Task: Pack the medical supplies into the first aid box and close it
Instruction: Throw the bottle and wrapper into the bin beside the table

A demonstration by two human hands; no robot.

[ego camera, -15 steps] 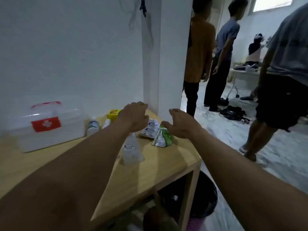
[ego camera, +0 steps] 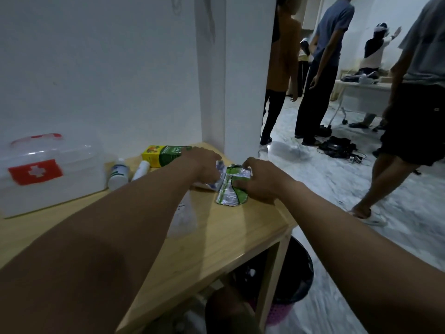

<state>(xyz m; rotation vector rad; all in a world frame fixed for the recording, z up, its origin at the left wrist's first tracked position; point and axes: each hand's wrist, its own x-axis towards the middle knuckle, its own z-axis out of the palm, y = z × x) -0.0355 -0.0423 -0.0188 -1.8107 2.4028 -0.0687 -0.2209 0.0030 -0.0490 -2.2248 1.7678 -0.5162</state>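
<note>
A clear plastic first aid box (ego camera: 48, 172) with a red cross label and red handle stands shut at the left of the wooden table (ego camera: 231, 239). My right hand (ego camera: 258, 179) grips a green and silver foil packet (ego camera: 230, 189). My left hand (ego camera: 204, 165) closes on a blue and white foil packet (ego camera: 218, 183) beside it. Two small white bottles (ego camera: 118, 174) lie by the box, with a green and yellow carton (ego camera: 166, 155) behind them. A clear bottle (ego camera: 184, 220) stands partly hidden under my left forearm.
A white wall and pillar (ego camera: 248, 75) back the table. Several people (ego camera: 320, 73) stand on the tiled floor at the right, near a low table and black gear. A dark bin (ego camera: 293, 273) sits under the table's right end.
Both hands have dropped from above the foil packets onto them and closed on them. The view has shifted nearer to the table.
</note>
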